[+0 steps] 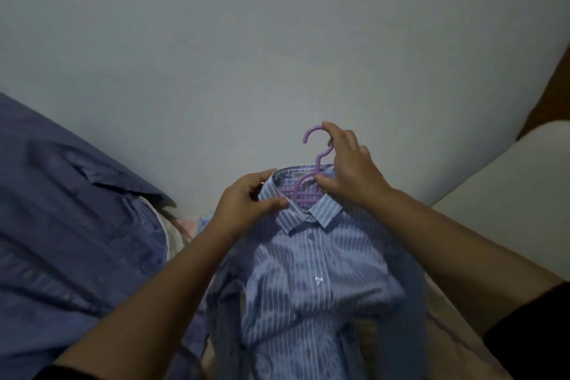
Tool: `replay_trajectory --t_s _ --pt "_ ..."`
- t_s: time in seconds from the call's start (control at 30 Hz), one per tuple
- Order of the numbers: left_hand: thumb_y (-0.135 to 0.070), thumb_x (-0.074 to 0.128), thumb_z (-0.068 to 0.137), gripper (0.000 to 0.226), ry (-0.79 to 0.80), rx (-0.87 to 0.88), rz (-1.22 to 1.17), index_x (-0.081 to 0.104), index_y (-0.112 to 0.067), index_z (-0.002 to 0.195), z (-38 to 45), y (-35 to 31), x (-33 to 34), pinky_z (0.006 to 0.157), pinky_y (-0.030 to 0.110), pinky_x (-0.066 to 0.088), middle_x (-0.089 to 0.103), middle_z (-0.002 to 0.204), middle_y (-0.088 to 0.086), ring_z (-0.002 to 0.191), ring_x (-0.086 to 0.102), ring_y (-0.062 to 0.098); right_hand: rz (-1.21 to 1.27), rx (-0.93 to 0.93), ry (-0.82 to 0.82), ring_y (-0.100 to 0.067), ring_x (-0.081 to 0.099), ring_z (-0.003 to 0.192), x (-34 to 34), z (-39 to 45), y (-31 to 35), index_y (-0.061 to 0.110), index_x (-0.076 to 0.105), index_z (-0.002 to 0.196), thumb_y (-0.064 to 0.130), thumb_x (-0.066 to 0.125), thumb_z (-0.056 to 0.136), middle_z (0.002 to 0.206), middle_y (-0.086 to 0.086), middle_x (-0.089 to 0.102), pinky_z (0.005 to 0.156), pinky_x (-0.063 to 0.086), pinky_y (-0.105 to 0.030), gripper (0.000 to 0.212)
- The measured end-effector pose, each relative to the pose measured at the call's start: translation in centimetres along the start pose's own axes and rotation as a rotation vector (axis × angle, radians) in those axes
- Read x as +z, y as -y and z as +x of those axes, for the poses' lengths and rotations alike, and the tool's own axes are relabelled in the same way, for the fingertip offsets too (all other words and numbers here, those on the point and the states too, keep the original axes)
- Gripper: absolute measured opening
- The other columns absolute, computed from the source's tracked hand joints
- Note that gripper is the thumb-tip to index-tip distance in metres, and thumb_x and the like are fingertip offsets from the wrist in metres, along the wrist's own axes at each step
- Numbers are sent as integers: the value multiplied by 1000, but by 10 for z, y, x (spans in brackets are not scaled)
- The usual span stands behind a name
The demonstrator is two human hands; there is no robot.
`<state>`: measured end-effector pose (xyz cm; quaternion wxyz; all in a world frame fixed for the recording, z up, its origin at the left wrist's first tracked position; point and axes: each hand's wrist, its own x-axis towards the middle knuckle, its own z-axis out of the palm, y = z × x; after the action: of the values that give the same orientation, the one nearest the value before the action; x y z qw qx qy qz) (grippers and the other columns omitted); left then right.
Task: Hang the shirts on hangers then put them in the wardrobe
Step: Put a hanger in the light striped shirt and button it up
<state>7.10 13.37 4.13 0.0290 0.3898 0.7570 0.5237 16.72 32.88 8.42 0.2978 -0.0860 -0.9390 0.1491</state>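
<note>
A plain pale wall (246, 40) fills the dim room, with brown wood (552, 95) at its right edge.

No writing, label or number can be read anywhere. The striped shirt (311, 271) between the hands shows none.

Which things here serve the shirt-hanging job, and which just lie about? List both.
In use: striped shirt, purple hanger, left hand pinching the collar, right hand holding the hanger. The plain blue shirt at left waits its turn.
Lying about: pink cloth, white cushion.
</note>
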Motion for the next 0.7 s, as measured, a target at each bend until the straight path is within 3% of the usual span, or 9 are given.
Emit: replay_trajectory --t_s 0.1,0.3,0.37,0.43,0.57,0.7 --pt "-36 82 70 73 -90 157 169 53 -24 136 -9 -47 -23 86 12 43 61 120 -7 104 58 8 -62 -59 -93 -16 47 107 -59 4 32 23 25 143 30 77 73 127 -5 43 92 33 -35 88" --pt "-71 65 65 101 -234 652 662 43 -9 142 -19 -117 -72 96 37 47 57 133 13 115 59 29 -45 -167 -252 -21 52 94 -165 5 93 21 27 143 26 80 71 125 -9 43 81 47 -41 90" --pt "-67 70 64 103 -301 751 786 34 -13 145 -22 -134 -88 94 43 47 51 139 13 120 54 31 -24 -200 -296 -21 53 87 -198 4 109 22 27 143 24 80 71 123 -9 42 73 51 -38 90" --pt "-57 75 63 100 -390 824 857 32 -16 144 -27 -154 -102 91 40 40 49 141 13 122 48 29 -31 -236 -337 -21 53 81 -229 3 123 22 27 143 22 80 70 121 -9 42 70 52 -38 91" --pt "-56 61 72 84 -520 1007 948 37 -15 141 -35 -198 -129 86 38 35 49 141 10 118 45 28 -56 -288 -411 -24 56 74 -281 -2 151 24 25 144 23 82 70 121 -7 41 67 53 -36 93" --pt "-60 57 74 84 -561 1079 1070 32 -21 145 -44 -234 -152 91 39 40 32 148 4 123 42 28 -71 -320 -480 -21 56 69 -321 -10 170 26 24 144 22 81 70 114 2 37 67 54 -36 93"
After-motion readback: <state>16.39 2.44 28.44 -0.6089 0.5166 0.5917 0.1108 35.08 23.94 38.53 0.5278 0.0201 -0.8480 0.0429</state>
